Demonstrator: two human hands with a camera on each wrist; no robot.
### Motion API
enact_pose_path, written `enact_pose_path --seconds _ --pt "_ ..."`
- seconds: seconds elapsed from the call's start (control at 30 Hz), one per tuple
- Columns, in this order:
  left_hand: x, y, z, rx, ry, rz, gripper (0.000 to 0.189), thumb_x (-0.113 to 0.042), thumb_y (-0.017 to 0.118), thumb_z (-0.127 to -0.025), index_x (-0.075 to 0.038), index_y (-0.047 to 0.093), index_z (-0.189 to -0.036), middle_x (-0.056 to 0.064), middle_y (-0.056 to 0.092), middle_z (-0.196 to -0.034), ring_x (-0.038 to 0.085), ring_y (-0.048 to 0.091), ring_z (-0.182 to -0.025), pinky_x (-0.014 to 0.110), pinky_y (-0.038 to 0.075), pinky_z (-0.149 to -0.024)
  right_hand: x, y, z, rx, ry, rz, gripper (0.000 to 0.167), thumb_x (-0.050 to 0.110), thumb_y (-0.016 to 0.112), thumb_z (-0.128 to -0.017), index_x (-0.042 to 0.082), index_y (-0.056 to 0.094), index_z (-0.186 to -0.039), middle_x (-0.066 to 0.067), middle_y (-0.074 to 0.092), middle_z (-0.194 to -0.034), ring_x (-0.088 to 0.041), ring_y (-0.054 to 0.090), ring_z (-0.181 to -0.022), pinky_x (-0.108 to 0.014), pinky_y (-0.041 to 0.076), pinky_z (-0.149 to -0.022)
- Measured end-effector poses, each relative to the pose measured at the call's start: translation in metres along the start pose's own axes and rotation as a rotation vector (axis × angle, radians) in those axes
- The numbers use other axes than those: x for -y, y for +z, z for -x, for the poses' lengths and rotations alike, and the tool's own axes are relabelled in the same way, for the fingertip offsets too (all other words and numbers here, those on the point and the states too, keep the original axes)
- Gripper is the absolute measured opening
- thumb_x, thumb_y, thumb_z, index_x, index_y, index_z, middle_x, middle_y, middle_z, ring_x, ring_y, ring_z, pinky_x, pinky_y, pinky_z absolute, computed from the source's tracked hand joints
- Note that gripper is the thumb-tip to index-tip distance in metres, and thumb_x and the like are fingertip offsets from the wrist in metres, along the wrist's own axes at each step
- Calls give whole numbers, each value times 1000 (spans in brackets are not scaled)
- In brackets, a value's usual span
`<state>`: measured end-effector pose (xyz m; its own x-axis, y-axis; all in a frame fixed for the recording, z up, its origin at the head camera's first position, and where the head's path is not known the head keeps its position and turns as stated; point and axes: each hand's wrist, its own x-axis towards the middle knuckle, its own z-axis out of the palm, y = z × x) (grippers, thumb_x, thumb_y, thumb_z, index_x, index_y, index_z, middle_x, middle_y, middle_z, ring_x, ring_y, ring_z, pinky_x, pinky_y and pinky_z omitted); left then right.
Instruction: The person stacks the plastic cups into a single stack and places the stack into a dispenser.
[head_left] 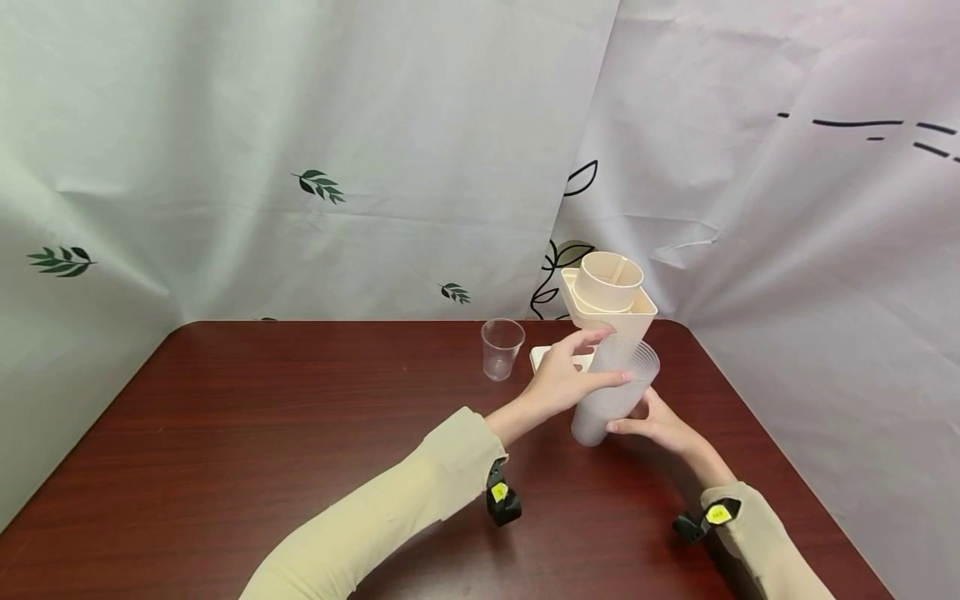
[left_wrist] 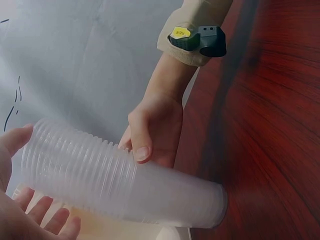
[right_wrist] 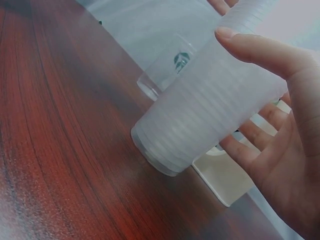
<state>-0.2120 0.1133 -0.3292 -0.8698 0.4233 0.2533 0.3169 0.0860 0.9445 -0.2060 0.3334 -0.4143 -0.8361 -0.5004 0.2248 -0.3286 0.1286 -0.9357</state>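
Note:
A tall stack of clear plastic cups (head_left: 609, 398) leans to the right, its closed end low over the table; whether it touches the wood I cannot tell. My left hand (head_left: 564, 379) holds the rim end, thumb on one side and fingers (left_wrist: 56, 220) on the other. Lower down, my right hand (head_left: 663, 425) grips the stack, its thumb (right_wrist: 270, 52) across the near side and the fingers partly hidden behind. Just behind the stack stands a cream cup dispenser (head_left: 609, 312) with a round open tube on top. Its lower body is hidden by the cups and my left hand.
One clear plastic cup (head_left: 500, 350) stands upright on the brown table (head_left: 247, 450), left of the dispenser. The dispenser's flat cream base (head_left: 542, 357) shows behind my left hand. A pale curtain (head_left: 420, 150) hangs along the back and right edges of the table.

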Motion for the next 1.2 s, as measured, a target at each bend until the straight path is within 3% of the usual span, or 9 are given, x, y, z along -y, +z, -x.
enact_pose_path --seconds 0.13,0.33,0.67,1.03,1.2 --pt "2 -3 1 -24 4 0 61 -26 79 -78 -17 56 -134 -2 59 -135 21 56 -121 31 48 -101 1 1 0 4 -11 -1 69 -8 63 -81 23 36 -137 13 57 -124 -1 57 -111 -17 48 -90" --pt "7 -10 -2 -113 -14 25 61 -28 77 -80 -16 53 -135 4 61 -131 24 58 -120 37 48 -102 2 0 0 2 -20 11 66 -8 63 -81 23 39 -135 13 57 -122 -2 57 -110 -17 48 -91" --pt "22 -38 -5 -250 68 73 59 -14 78 -79 -6 52 -133 15 61 -127 29 56 -119 42 46 -103 2 -1 1 -18 1 25 65 -8 64 -80 23 40 -132 14 56 -121 -1 57 -108 -16 48 -90" --pt "35 -73 -8 -390 75 -62 62 -20 81 -76 -12 55 -131 8 62 -125 23 56 -116 42 46 -101 3 0 0 -9 -10 19 64 -9 64 -80 23 42 -130 14 58 -120 0 58 -108 -16 48 -89" --pt "47 -82 -8 -438 55 -86 64 -23 83 -73 -12 56 -130 6 60 -130 27 51 -120 44 44 -103 3 0 -1 -2 -14 15 63 -9 64 -80 23 42 -130 14 58 -120 0 57 -108 -16 48 -90"
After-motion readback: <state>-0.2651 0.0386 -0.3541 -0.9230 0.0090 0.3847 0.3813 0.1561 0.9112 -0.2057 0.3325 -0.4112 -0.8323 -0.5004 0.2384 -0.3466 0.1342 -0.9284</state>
